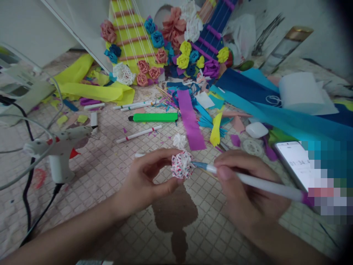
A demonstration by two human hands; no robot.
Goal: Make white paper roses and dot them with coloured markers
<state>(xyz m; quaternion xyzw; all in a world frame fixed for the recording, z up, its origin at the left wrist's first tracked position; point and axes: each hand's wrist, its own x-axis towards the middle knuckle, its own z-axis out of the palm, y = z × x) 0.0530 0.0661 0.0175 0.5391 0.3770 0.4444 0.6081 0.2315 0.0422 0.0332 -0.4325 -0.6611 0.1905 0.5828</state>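
Observation:
Between the thumb and fingers of my left hand (150, 175) is a small white paper flower (182, 165) speckled with red and dark marks. My right hand (245, 180) grips a white marker (267, 187) with a purple end. The marker's bluish tip touches or nearly touches the flower's right side. Just behind the speckled flower, a small plain white flower (179, 140) lies on the table. A purple paper strip (191, 119) stretches away behind it.
A glue gun (59, 151) with cables lies left. A green cutter (155, 117) and white markers (139, 134) lie beyond my hands. A lit phone (293, 165) is at right, near a paper roll (300, 92). Flower-decorated paper guitars (132, 40) stand at the back among scraps.

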